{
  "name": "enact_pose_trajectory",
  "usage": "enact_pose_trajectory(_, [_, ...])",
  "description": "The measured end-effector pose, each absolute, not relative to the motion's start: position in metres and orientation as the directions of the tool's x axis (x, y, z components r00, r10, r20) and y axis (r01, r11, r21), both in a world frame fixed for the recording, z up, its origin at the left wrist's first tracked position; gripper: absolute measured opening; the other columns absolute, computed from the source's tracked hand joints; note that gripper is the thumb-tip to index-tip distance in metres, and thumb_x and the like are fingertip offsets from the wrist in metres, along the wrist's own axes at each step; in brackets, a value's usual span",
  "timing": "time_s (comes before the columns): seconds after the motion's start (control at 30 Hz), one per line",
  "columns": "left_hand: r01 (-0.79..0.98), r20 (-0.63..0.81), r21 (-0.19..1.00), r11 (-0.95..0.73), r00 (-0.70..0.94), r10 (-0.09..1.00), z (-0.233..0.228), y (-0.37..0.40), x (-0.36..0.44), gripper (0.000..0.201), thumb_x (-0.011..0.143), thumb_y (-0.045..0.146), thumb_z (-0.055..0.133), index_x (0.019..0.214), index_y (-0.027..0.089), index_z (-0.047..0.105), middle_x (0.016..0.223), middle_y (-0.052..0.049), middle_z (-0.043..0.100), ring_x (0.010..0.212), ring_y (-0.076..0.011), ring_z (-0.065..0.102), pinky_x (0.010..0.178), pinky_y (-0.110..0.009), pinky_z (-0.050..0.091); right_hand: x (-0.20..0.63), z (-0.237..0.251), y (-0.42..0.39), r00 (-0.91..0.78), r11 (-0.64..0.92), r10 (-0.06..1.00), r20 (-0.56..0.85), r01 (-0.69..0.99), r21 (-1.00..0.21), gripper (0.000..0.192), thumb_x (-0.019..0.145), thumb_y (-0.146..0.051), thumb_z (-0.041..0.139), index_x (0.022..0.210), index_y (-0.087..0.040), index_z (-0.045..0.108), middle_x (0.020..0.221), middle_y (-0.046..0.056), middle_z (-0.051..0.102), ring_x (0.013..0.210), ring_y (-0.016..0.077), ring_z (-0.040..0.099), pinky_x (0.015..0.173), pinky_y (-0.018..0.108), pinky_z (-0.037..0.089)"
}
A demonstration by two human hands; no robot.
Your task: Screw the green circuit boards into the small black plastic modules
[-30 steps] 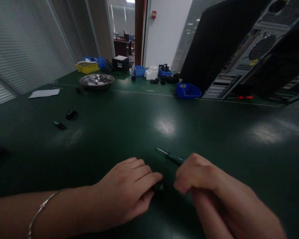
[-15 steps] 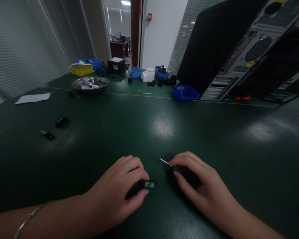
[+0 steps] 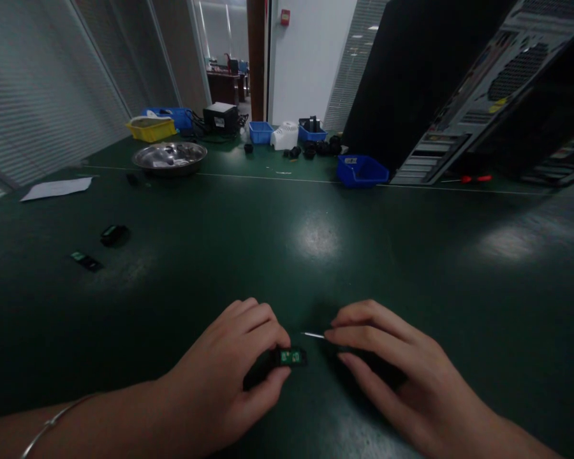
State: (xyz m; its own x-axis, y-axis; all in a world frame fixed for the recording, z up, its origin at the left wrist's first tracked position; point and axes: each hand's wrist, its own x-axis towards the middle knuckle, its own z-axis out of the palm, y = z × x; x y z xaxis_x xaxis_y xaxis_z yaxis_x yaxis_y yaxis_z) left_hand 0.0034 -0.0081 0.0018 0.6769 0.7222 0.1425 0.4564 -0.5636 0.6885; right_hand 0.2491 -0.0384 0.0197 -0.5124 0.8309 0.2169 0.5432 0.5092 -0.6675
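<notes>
My left hand [image 3: 249, 363] is closed, thumb and fingers pinching a small black housing with a green circuit board [image 3: 291, 357] showing on its face. To its right, my right hand [image 3: 387, 357] is closed around a small screwdriver [image 3: 314, 335]. Its thin bright shaft points left, just above the board and apart from it, while most of the dark handle is hidden by the fingers. Farther left on the green table [image 3: 229, 242] lie another black housing with a green board [image 3: 113, 234] and a flat black piece with a green end [image 3: 87, 261].
A steel bowl [image 3: 169, 159] holds small parts at the back left, near a paper sheet [image 3: 57, 189]. Behind stand a yellow bin [image 3: 152, 131], a black box [image 3: 220, 119] and a white plastic part [image 3: 284, 136]. A blue bin [image 3: 362, 172] sits beside computer cases [image 3: 421, 83]; a red-handled tool [image 3: 476, 179] lies at right.
The screwdriver tip has swung down toward the board and its shaft lies nearer level. My right hand has shifted slightly right and down; my left hand keeps the housing nearly in place.
</notes>
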Motion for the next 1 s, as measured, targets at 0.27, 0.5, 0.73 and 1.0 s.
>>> enact_pose_trajectory(0.27, [0.468, 0.124, 0.691, -0.551, 0.674, 0.728, 0.0034, -0.0081, 0.0022, 0.010, 0.084, 0.013, 0.057, 0.091, 0.018, 0.062, 0.089, -0.003, 0.061, 0.082, -0.0201, 0.052, 0.075, -0.035, 0.037, 0.2578, 0.0288, -0.0366, -0.578, 0.503, 0.806, 0.125, 0.559, -0.660, 0.035, 0.094, -0.012, 0.054, 0.125, -0.026, 0.061, 0.106, 0.005, 0.069, 0.094, 0.0187, 0.070, 0.081, 0.026, 0.060])
enact_pose_trajectory(0.5, [0.482, 0.089, 0.688, -0.542, 0.685, 0.723, 0.0040, -0.0075, 0.0028, 0.013, 0.084, 0.011, 0.058, 0.093, 0.019, 0.062, 0.091, -0.002, 0.061, 0.084, -0.0200, 0.053, 0.076, -0.034, 0.037, 0.2567, 0.0222, -0.0375, -0.526, 0.505, 0.832, 0.175, 0.587, -0.633, 0.038, 0.096, -0.011, 0.050, 0.128, -0.031, 0.055, 0.115, 0.002, 0.070, 0.105, 0.0176, 0.069, 0.082, 0.023, 0.058])
enact_pose_trajectory(0.73, [0.487, 0.078, 0.684, -0.543, 0.691, 0.718, 0.0040, -0.0086, 0.0015, 0.011, 0.085, 0.012, 0.056, 0.092, 0.019, 0.061, 0.091, -0.003, 0.060, 0.083, -0.0204, 0.052, 0.075, -0.035, 0.037, 0.2565, 0.0213, -0.0398, -0.536, 0.485, 0.834, 0.128, 0.604, -0.632, 0.033, 0.098, -0.017, 0.050, 0.128, -0.029, 0.053, 0.107, 0.002, 0.068, 0.093, 0.0169, 0.069, 0.077, 0.026, 0.057])
enact_pose_trajectory(1.0, [0.487, 0.069, 0.688, -0.538, 0.694, 0.716, 0.0038, -0.0075, 0.0030, 0.011, 0.084, 0.012, 0.056, 0.092, 0.019, 0.061, 0.092, -0.003, 0.060, 0.083, -0.0209, 0.052, 0.073, -0.034, 0.037, 0.2532, 0.0200, -0.0371, -0.551, 0.452, 0.827, 0.110, 0.535, -0.714, 0.009, 0.096, -0.016, 0.053, 0.099, -0.022, 0.058, 0.092, 0.002, 0.063, 0.079, 0.0151, 0.062, 0.068, 0.027, 0.052])
